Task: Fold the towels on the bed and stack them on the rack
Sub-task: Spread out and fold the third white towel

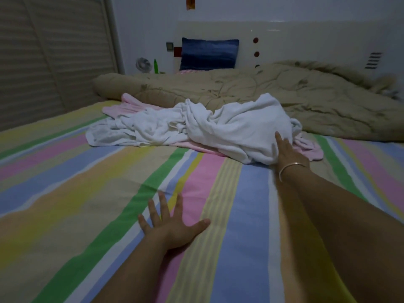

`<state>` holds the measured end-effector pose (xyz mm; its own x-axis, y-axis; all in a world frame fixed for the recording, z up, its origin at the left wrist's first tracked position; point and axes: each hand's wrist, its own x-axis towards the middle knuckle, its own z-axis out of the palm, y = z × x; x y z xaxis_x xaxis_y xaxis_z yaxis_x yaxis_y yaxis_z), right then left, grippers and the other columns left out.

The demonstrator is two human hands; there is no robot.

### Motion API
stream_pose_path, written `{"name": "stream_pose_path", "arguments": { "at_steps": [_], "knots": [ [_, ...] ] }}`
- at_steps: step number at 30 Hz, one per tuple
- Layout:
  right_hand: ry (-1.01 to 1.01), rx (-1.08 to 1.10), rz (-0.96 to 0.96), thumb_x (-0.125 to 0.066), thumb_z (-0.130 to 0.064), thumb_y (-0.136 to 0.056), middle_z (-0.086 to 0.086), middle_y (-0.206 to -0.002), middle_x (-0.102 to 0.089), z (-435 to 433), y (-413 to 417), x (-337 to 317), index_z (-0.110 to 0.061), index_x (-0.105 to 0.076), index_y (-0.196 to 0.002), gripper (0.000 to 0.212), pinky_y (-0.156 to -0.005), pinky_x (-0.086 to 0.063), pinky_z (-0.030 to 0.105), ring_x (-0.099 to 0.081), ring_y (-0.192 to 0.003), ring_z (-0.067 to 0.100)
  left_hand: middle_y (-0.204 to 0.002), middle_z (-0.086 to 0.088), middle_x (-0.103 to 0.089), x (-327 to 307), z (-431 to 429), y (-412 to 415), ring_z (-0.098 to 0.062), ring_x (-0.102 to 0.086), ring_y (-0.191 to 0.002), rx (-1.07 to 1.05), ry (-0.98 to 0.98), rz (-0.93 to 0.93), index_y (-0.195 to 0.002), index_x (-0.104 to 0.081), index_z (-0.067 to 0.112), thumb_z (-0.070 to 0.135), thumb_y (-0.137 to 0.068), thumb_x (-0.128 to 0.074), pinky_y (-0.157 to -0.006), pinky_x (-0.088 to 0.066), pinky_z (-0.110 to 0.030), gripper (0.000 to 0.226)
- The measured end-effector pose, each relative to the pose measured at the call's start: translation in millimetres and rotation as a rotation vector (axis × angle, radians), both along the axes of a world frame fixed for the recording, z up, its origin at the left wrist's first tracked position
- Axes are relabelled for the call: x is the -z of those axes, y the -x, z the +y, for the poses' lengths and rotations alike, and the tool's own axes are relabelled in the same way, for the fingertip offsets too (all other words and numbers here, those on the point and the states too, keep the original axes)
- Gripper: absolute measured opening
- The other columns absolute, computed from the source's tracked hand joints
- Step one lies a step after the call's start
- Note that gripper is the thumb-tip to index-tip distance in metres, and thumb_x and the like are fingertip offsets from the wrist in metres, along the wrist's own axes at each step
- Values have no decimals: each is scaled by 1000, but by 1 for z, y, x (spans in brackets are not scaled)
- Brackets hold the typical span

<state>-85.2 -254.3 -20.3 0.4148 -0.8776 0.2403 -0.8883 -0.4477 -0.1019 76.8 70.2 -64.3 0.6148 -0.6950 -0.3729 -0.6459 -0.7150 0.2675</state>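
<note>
A heap of crumpled white towels lies across the middle of the bed, partly over a pink towel that shows at the far left and near right of the heap. My right hand, with a thin bangle at the wrist, reaches into the right end of the white heap; its fingertips are sunk in the cloth, so its hold is unclear. My left hand rests flat on the striped sheet with fingers spread, well short of the towels.
A bunched tan quilt lies behind the towels. A blue pillow leans on the white headboard. A small fan and green bottle stand beside the bed. A slatted wardrobe door fills the left.
</note>
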Motion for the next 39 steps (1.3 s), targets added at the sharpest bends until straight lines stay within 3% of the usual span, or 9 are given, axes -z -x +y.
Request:
{"name": "stream_pose_path", "arguments": {
  "at_steps": [5, 11, 18, 22, 25, 29, 31, 34, 39],
  "knots": [
    [15, 82, 129, -30, -32, -103, 13, -136, -52, -5, -23, 1, -23, -47, -138, 40, -100, -38, 42, -48, -125, 32, -143, -3, 50, -3, -6, -1, -32, 39, -137, -1, -6, 3, -145, 27, 41, 96, -62, -26, -108, 19, -63, 113],
    [147, -147, 224, -61, -17, -78, 14, -86, -65, 6, -38, 10, -8, -73, -79, 15, -78, -47, 43, -58, -91, 36, -147, -4, 46, 2, -7, -6, -33, 36, -139, -18, 0, -27, -146, 25, 41, 97, -60, -24, -109, 17, -64, 114],
    [-122, -265, -146, -36, -27, -101, 25, -115, -60, 140, -12, -22, -5, -50, -111, 28, -80, -38, 38, -56, -106, 38, -158, 0, 27, -2, 1, -13, -30, 23, -145, -23, 113, 40, -151, 5, 43, 82, -82, -27, -112, 11, -58, 86],
    [-531, -373, -79, -35, -18, -102, 22, -130, -54, 234, 24, -65, 2, -55, -121, 34, -89, -37, 31, -50, -119, 32, -159, -4, -21, -25, 29, -7, -27, -17, -147, -125, 361, 347, -148, -34, 25, 65, -94, -35, -119, -10, -48, 68],
    [-754, -358, 95, -39, -20, -99, 20, -122, -56, 289, 60, -90, -6, -60, -110, 28, -80, -34, 28, -52, -105, 28, -133, -9, -56, -57, 53, 24, -27, -58, -115, -409, 786, 845, -134, -54, 6, 55, -99, -33, -99, -46, -31, 63],
    [-969, -323, 182, -60, -43, -58, 6, -84, -55, 330, 111, -116, -16, -65, -81, 35, -75, -40, 27, -49, -78, 17, -101, -38, -59, -91, 90, 75, -48, -62, -92, -443, 844, 1119, -133, -46, -11, 39, -99, -47, -59, -58, -36, 60],
    [-1186, -353, 257, -66, -37, -45, 3, -78, -60, 349, 136, -124, -14, -66, -74, 37, -74, -45, 21, -55, -75, 13, -56, -20, -66, -95, 114, 96, -24, -67, -50, -410, 816, 1040, -129, -51, -5, 15, -95, -59, -38, -48, -22, 40],
    [-1484, -369, 135, -69, -27, -71, 1, -85, -67, 365, 148, -137, -16, -71, -97, 29, -64, -53, 22, -64, -71, 12, -62, -12, -56, -95, 137, 105, -16, -55, -41, -408, 664, 725, -95, -56, -6, -1, -88, -60, -35, -40, -16, 9],
    [-585, -149, -192, -60, -19, -90, 8, -110, -66, 340, 141, -99, -11, -64, -117, 29, -84, -48, 30, -62, -97, 24, -67, -21, -57, -97, 203, 72, -27, -57, -58, -561, 536, 361, -90, -63, -13, 12, -50, -66, -51, -43, -27, 47]
  ]
}}
